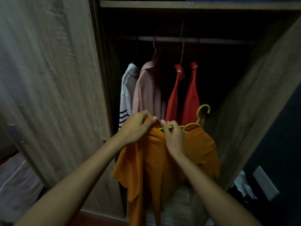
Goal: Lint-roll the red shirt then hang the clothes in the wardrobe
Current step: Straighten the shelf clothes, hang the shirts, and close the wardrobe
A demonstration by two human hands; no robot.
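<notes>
Far left: wardrobe door (48, 79), open. Inside, hanging from the rail (192, 39), in order: white striped top (126, 95), pink shirt (146, 92), then the red shirt (184, 98), already on its hanger. In front of these you hold an orange shirt (154, 160) up, not yet hung. Your left hand (136, 126) pinches the orange fabric at the shoulder, fingers curled on the cloth. Your right hand (174, 137) grips the left arm of the green hanger (197, 119) just beside it, thumb and fingers closed on the bar; the hook points up and to the right, well short of the rail. Judgement: you are seating the left shoulder on the hanger. Risks: the fabric looks bunched, so the shoulder may slide off once released; lifting with a one-sided grip may tilt the hanger and shed the shirt; the hook could snag the red shirt close behind it.
</notes>
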